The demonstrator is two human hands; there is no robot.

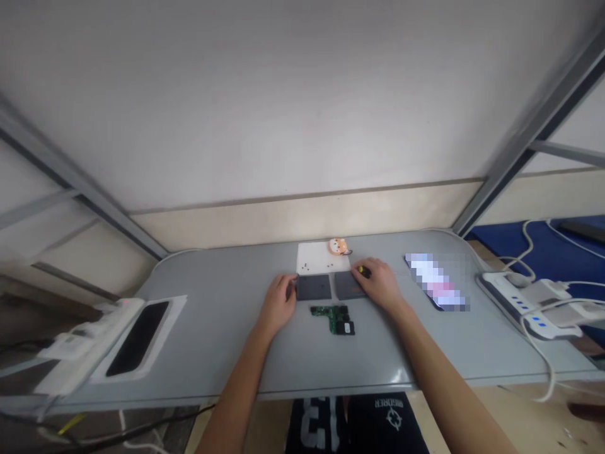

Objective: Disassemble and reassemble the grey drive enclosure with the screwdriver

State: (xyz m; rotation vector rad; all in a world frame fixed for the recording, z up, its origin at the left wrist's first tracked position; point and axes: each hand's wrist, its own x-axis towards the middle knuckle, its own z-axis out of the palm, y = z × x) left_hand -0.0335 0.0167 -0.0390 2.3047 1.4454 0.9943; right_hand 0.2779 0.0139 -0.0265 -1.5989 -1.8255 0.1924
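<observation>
Two flat dark panels lie side by side on the grey table: a left panel (314,287) and a right panel (347,286). My left hand (280,301) rests at the left panel's outer edge, its fingers bent against it. My right hand (378,282) is at the right panel's outer side, with a small black and yellow tool (364,271) in its curled fingers. Nearer to me lies a green circuit board (336,318) with black parts. Behind the panels, several tiny screws dot a white sheet (314,255), beside an orange and white animal-face item (338,246).
A lit phone (437,282) lies at the right, near a power strip (529,305) with white cables. At the left are a black phone-shaped object (138,338) on white and another white power strip (101,343). Metal frame bars flank the table, with a wall behind.
</observation>
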